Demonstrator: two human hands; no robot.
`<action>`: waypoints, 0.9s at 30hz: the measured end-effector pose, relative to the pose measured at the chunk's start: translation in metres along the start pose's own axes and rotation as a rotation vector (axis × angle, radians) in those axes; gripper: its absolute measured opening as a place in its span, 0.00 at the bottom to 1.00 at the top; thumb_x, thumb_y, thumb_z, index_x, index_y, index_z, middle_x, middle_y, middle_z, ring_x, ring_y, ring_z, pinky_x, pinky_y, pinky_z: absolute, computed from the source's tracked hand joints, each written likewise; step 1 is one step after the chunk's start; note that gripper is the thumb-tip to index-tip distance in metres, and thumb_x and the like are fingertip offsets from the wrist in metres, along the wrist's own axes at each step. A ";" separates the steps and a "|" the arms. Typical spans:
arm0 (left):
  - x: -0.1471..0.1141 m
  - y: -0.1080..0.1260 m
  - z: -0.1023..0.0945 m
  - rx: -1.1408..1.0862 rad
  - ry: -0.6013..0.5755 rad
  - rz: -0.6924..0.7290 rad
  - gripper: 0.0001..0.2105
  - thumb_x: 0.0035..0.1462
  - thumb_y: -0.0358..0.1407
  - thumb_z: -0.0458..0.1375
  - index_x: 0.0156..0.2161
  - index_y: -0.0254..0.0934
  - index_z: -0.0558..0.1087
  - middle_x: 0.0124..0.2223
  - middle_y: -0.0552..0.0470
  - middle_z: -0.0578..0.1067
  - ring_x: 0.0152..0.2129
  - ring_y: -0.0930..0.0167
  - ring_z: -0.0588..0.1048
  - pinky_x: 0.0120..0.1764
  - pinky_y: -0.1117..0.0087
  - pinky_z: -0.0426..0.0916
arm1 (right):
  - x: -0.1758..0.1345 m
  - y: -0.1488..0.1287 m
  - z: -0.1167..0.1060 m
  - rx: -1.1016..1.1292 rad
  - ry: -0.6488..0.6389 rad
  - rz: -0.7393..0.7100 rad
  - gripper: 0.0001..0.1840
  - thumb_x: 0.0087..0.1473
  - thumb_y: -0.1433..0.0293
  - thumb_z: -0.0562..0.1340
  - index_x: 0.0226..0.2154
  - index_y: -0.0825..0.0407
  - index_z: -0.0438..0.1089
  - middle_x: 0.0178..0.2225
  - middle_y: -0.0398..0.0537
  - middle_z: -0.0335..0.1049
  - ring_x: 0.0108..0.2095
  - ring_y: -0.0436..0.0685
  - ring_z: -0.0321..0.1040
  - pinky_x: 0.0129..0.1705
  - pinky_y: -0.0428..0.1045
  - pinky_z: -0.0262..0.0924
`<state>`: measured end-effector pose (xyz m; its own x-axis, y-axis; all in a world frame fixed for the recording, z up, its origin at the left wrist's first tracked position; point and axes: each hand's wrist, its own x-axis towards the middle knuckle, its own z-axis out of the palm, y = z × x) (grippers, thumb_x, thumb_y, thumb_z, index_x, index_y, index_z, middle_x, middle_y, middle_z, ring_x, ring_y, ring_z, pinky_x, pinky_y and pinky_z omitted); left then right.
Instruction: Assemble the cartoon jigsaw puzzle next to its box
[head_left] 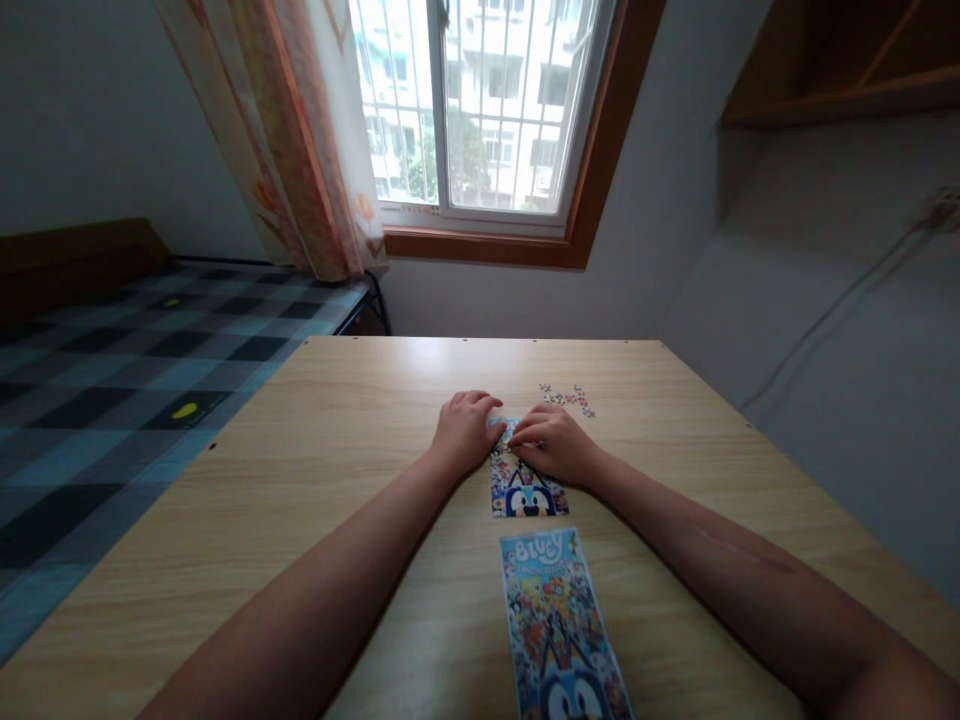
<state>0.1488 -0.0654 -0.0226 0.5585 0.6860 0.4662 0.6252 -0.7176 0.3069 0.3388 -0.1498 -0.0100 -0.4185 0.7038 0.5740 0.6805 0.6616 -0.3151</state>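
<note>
A jigsaw puzzle (529, 498) with a blue cartoon dog's face lies flat on the table, its upper part partly covered by my hands. My left hand (465, 432) rests at the puzzle's left edge, fingers stretched out and thumb touching its upper part. Over the upper right part is my right hand (556, 442), its fingers curled together around a small puzzle piece (541, 444) that is mostly hidden. Several loose puzzle pieces (568, 397) are scattered just beyond my right hand. Closer to me lies a picture sheet (562, 620) printed "Bluey", showing the same dog.
The light wooden table (360, 520) reaches toward the wall under a barred window (487, 110). A bed with a checked cover (150, 370) stands on the left beside a patterned curtain (292, 130). On the right wall are a shelf (847, 95) and a cable (832, 310).
</note>
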 end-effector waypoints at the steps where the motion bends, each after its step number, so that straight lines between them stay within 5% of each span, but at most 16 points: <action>1: 0.000 0.000 0.000 0.002 0.004 0.003 0.12 0.56 0.37 0.65 0.46 0.42 0.78 0.50 0.46 0.78 0.48 0.56 0.73 0.52 0.50 0.69 | 0.000 0.000 -0.001 -0.003 -0.004 -0.003 0.08 0.58 0.70 0.66 0.31 0.44 0.81 0.32 0.45 0.81 0.34 0.57 0.72 0.44 0.56 0.63; 12: 0.001 0.000 -0.003 0.000 -0.012 0.007 0.12 0.56 0.39 0.65 0.45 0.42 0.79 0.49 0.46 0.79 0.47 0.57 0.74 0.52 0.51 0.69 | -0.004 -0.001 -0.005 -0.061 0.002 0.011 0.08 0.57 0.71 0.65 0.37 0.43 0.81 0.40 0.47 0.78 0.41 0.60 0.70 0.49 0.59 0.61; 17: 0.001 0.000 -0.004 -0.010 -0.028 -0.015 0.13 0.61 0.44 0.60 0.46 0.41 0.78 0.49 0.45 0.79 0.48 0.57 0.75 0.53 0.51 0.69 | -0.004 0.008 -0.024 -0.099 0.314 0.089 0.14 0.55 0.79 0.59 0.35 0.47 0.77 0.40 0.49 0.76 0.44 0.61 0.69 0.50 0.59 0.62; 22: -0.002 -0.001 -0.003 0.054 -0.089 0.023 0.25 0.59 0.53 0.60 0.55 0.39 0.73 0.58 0.40 0.75 0.54 0.53 0.71 0.57 0.49 0.65 | -0.014 0.043 -0.049 -0.253 0.553 0.213 0.13 0.50 0.80 0.58 0.30 0.48 0.74 0.39 0.51 0.75 0.45 0.64 0.68 0.53 0.61 0.60; 27: -0.003 0.008 -0.009 0.158 -0.290 -0.018 0.34 0.61 0.59 0.53 0.64 0.39 0.65 0.67 0.39 0.65 0.64 0.53 0.61 0.65 0.52 0.54 | -0.033 0.087 -0.060 -0.325 0.735 0.389 0.12 0.46 0.79 0.56 0.30 0.50 0.72 0.39 0.50 0.75 0.46 0.62 0.69 0.56 0.61 0.57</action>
<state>0.1473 -0.0737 -0.0144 0.6644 0.7204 0.1989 0.7007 -0.6930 0.1695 0.4477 -0.1310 -0.0115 0.2929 0.4459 0.8458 0.8775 0.2261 -0.4230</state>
